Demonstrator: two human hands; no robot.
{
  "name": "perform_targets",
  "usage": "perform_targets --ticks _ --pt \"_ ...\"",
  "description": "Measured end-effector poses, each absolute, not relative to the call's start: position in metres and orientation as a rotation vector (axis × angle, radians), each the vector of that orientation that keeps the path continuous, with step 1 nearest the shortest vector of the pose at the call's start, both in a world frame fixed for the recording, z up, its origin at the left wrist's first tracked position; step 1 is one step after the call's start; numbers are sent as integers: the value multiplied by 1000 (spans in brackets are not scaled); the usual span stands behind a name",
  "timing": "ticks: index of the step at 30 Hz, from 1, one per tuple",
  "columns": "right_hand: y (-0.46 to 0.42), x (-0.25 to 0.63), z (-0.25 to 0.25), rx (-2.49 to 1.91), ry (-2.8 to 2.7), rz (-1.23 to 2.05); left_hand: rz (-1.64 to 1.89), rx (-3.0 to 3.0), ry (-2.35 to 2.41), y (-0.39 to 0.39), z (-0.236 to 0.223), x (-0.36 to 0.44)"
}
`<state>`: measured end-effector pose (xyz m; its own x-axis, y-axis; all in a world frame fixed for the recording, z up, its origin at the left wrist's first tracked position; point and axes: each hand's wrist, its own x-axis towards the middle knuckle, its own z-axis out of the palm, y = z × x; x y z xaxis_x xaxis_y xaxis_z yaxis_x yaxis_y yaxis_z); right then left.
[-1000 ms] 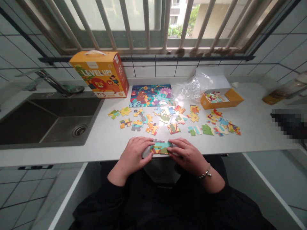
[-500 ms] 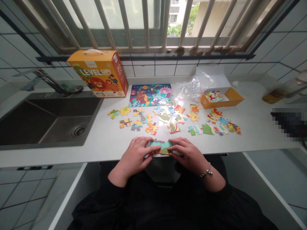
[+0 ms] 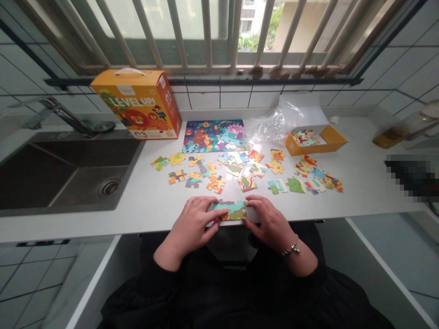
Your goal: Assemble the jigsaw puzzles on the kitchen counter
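Both my hands rest at the near edge of the white counter (image 3: 360,183). Between them lie joined puzzle pieces (image 3: 231,210), teal and green. My left hand (image 3: 194,221) pinches the left end of the joined pieces with its fingertips. My right hand (image 3: 267,219), with a bracelet at the wrist, presses on the right end with curled fingers. Several loose puzzle pieces (image 3: 247,171) are spread across the counter just beyond my hands. Further back lies a finished puzzle picture (image 3: 214,136).
An orange puzzle box (image 3: 137,104) stands at the back left beside a sink (image 3: 65,171) and tap (image 3: 65,116). A small orange tray (image 3: 315,140) with pieces and a clear plastic bag (image 3: 270,124) sit back right. A barred window runs along the back.
The view has shifted slightly. My hands have stayed on the joined pieces, with the fingers drawing a little closer together over them.
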<state>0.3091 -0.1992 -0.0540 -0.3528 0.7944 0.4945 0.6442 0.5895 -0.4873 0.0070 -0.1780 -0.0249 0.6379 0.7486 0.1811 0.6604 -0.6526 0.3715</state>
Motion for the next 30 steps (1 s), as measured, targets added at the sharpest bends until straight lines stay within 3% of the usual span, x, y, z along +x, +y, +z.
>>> perform_targets --ticks 23,30 --pt "-200 302 -53 -1178 -2178 220 568 2502 1165 -180 -25 6" --pt "-201 300 -50 -1181 -2189 211 794 2437 1558 -131 -34 -32"
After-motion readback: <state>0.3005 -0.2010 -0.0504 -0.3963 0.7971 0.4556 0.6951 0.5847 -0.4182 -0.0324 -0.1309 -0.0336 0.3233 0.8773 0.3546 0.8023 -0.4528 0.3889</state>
